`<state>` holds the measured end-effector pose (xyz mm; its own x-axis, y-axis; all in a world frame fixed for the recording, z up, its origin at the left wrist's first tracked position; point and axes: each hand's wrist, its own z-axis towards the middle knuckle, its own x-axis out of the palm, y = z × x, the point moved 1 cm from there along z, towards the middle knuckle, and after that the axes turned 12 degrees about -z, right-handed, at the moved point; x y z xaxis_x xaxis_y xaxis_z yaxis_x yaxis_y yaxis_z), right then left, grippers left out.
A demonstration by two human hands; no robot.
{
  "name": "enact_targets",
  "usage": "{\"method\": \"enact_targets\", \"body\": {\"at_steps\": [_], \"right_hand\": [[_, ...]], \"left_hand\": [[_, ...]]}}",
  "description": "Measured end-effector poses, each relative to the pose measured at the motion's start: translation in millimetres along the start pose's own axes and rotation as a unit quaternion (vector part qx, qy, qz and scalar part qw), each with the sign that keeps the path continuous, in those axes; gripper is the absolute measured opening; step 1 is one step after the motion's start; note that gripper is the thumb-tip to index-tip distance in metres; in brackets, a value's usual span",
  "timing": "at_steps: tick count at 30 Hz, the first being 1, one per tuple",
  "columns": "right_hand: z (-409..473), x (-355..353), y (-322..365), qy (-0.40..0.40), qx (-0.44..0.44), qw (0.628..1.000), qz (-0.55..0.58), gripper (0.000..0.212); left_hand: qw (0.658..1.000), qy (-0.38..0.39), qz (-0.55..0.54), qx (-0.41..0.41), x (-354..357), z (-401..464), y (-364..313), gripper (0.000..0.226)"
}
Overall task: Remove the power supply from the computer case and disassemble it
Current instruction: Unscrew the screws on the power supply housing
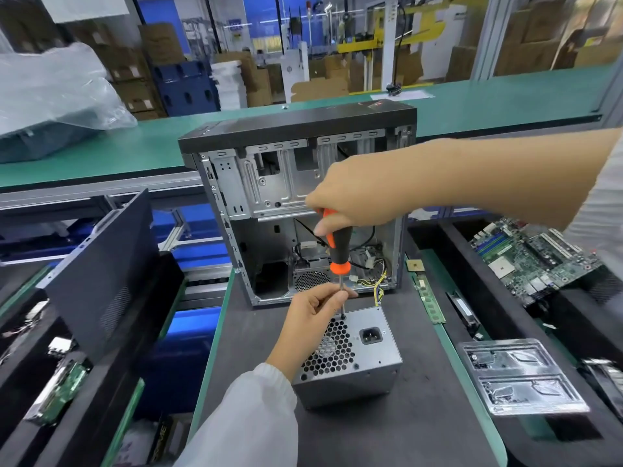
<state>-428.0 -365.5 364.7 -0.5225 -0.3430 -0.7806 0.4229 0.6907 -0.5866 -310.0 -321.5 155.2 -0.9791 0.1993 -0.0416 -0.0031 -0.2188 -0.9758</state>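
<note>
The grey power supply [365,358] stands on the dark mat in front of the open computer case [269,183], fan grille and power socket facing up. Yellow and black cables [379,288] run from it back into the case. My right hand [357,193] grips the top of a black and orange screwdriver [338,246] held upright, tip at a screw on the supply's far top edge. My left hand [315,318] pinches the screwdriver's metal shaft just above the supply.
A black side panel [104,261] leans at the left. A memory stick [429,299] lies right of the supply, with a motherboard [536,257] in the right bin and a clear plastic tray [519,379] nearer. Circuit boards [64,389] sit in the left bin.
</note>
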Motion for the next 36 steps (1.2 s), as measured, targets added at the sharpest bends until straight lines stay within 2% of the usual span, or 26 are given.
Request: {"method": "enact_targets", "body": {"at_steps": [2, 3, 6, 7, 9, 11, 13, 16, 17, 19, 21, 23, 25, 27, 30, 32, 33, 35, 36], "right_hand": [[-6.0, 1.8, -4.8, 0.012, -0.028, 0.995, 0.094, 0.016], [-10.8, -1.7, -3.1, 0.018, -0.044, 0.992, 0.115, 0.015], [-17.6, -3.8, -8.9, -0.022, -0.057, 0.987, 0.146, 0.026], [-17.8, -3.6, -9.1, -0.027, -0.040, 0.988, 0.146, 0.033], [-16.9, -4.2, -6.1, -0.011, 0.018, 0.990, 0.138, 0.063], [-11.7, -1.7, 2.2, -0.013, 0.070, 0.995, 0.067, 0.073], [-5.8, 4.3, 6.7, -0.042, 0.071, 0.997, 0.011, 0.058], [-10.2, -0.4, 1.3, -0.002, -0.022, 0.993, 0.117, 0.014], [-13.3, -3.0, -1.8, 0.013, -0.050, 0.987, 0.156, 0.013], [-16.2, -8.0, -4.1, 0.017, -0.083, 0.978, 0.189, 0.023], [-15.7, -11.5, -1.8, 0.023, -0.068, 0.979, 0.190, 0.026], [-13.8, -11.5, 1.7, 0.045, 0.007, 0.986, 0.162, 0.055], [-10.9, -9.5, 7.5, 0.040, 0.067, 0.996, 0.051, 0.070], [-6.3, -5.9, 10.7, 0.021, 0.068, 0.997, -0.008, 0.057], [-11.9, -11.4, 6.7, 0.041, -0.008, 0.995, 0.093, 0.011], [-15.2, -15.4, 4.9, 0.039, -0.061, 0.986, 0.149, 0.034], [-16.3, -16.8, 6.1, 0.035, -0.071, 0.984, 0.159, 0.037], [-15.1, -17.1, 9.2, 0.038, -0.060, 0.986, 0.150, 0.039], [-13.1, -15.7, 9.5, 0.044, -0.032, 0.989, 0.140, 0.048]], "left_hand": [[1.000, 0.010, -0.006, 0.006, -1.1, 0.5, -2.2, 0.021], [1.000, 0.012, -0.012, 0.005, -1.2, 1.2, -3.8, 0.021], [1.000, 0.008, -0.021, -0.002, -0.5, 2.2, -3.9, 0.022], [1.000, 0.000, -0.016, -0.002, -0.4, 2.2, -3.3, 0.023], [1.000, -0.016, -0.012, 0.003, -0.4, 2.5, -2.5, 0.023], [0.999, -0.025, -0.021, 0.008, 0.2, 1.6, -2.4, 0.024], [0.999, -0.026, -0.026, 0.009, 1.2, 1.4, -3.2, 0.025], [0.999, -0.020, -0.027, 0.003, 0.8, 0.6, -0.6, 0.023], [0.999, -0.014, -0.029, 0.000, 0.5, 0.7, 0.8, 0.023], [0.999, -0.008, -0.033, -0.004, 0.2, 0.5, 2.2, 0.021], [0.999, -0.014, -0.030, -0.004, 0.5, 0.8, 1.9, 0.018], [0.999, -0.022, -0.025, -0.005, 0.5, 0.6, 1.5, 0.017], [0.999, -0.018, -0.026, -0.003, 0.3, 0.4, 1.3, 0.017], [1.000, -0.009, -0.030, -0.003, 0.4, -0.1, 0.2, 0.018], [0.999, 0.003, -0.031, -0.003, -1.0, 0.3, 0.4, 0.019], [1.000, 0.004, -0.026, -0.005, -1.5, 0.2, 0.6, 0.020], [1.000, 0.002, -0.022, -0.006, -1.5, 0.2, 1.3, 0.020], [1.000, -0.003, -0.018, -0.007, -1.6, 0.3, 2.7, 0.020], [1.000, -0.004, -0.020, -0.005, -1.3, 0.2, 2.9, 0.021]]}}
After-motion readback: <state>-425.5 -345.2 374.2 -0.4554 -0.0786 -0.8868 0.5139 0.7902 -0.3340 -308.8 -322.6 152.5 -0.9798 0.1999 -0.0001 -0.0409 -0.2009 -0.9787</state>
